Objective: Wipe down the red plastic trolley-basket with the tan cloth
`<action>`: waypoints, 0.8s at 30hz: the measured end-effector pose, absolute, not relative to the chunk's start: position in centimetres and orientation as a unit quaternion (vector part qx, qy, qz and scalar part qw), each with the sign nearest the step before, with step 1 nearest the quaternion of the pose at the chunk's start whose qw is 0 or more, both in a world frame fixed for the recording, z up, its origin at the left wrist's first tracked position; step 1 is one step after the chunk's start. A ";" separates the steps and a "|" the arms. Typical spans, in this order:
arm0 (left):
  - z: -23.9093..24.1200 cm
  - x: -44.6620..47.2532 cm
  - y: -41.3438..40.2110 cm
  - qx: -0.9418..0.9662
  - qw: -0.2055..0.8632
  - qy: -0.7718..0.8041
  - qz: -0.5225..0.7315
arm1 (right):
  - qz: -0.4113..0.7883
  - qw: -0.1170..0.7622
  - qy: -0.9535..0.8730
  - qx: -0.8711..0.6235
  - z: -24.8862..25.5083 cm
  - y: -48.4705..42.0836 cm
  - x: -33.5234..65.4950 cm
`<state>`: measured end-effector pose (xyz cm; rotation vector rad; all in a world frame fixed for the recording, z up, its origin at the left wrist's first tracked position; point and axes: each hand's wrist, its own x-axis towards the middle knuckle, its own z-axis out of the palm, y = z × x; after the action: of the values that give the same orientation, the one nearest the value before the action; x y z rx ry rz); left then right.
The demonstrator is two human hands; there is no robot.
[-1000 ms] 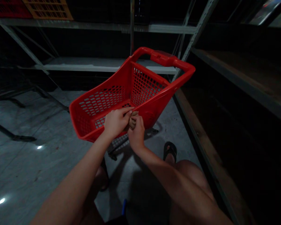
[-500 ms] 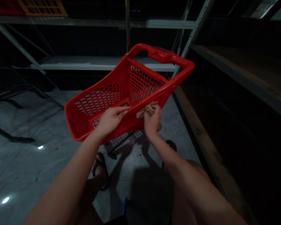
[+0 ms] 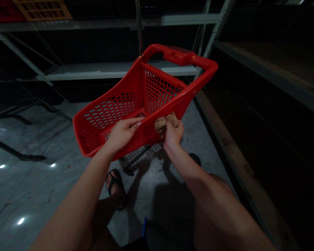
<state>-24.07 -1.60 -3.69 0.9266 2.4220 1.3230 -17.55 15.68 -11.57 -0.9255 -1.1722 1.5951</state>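
A red plastic shopping cart with a latticed basket stands on the floor before me, its handle toward the upper right. My left hand is closed over the near rim, thumb on the outer side and fingers along the top edge. In my right hand is a bunched brown cloth, pressed against the outside of the near side panel, below the handle end. Part of the cloth is hidden by my fingers.
A metal shelving rack stands behind the cart, with an orange crate and a red crate on its upper shelf. Dark shelves run along the right. Dark metal legs reach over the tiled floor at left.
My right hand has shifted slightly right and down with the cloth along the side panel. The left hand keeps its place on the rim. The view has tilted a little.
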 end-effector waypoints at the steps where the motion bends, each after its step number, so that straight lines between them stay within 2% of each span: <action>1: -3.7 -24.1 -1.6 0.317 0.114 0.829 0.446 | 0.631 0.486 -0.460 -0.391 -11.4 17.4 -17.9; 4: -3.7 -24.0 -1.3 0.311 0.111 0.834 0.443 | 0.591 0.515 -0.498 -0.370 -11.8 19.9 -18.2; 8: -3.3 -23.7 -1.0 0.298 0.109 0.829 0.460 | 0.577 0.466 -0.585 -0.328 -13.6 16.5 -16.9; 10: -3.0 -23.5 -0.9 0.294 0.114 0.830 0.460 | 0.629 0.392 -0.588 -0.323 -14.7 13.1 -16.3; 13: -2.7 -23.4 -0.8 0.293 0.120 0.834 0.452 | 0.759 0.239 -0.496 -0.346 -15.8 8.4 -15.9; 15: -2.7 -23.3 -0.9 0.305 0.116 0.834 0.445 | 0.802 0.194 -0.415 -0.383 -16.1 6.7 -16.1; 20: -2.3 -23.4 -2.2 0.359 0.089 0.843 0.391 | 0.828 0.186 -0.343 -0.403 -14.9 9.8 -16.5; 24: -2.1 -24.8 -6.9 0.329 0.074 0.905 0.260 | 0.821 0.237 -0.336 -0.396 -13.0 15.0 -17.1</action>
<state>-24.78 -6.86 -2.11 0.9865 2.7154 0.7805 -17.06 14.97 -12.99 -1.0860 -0.9220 2.2490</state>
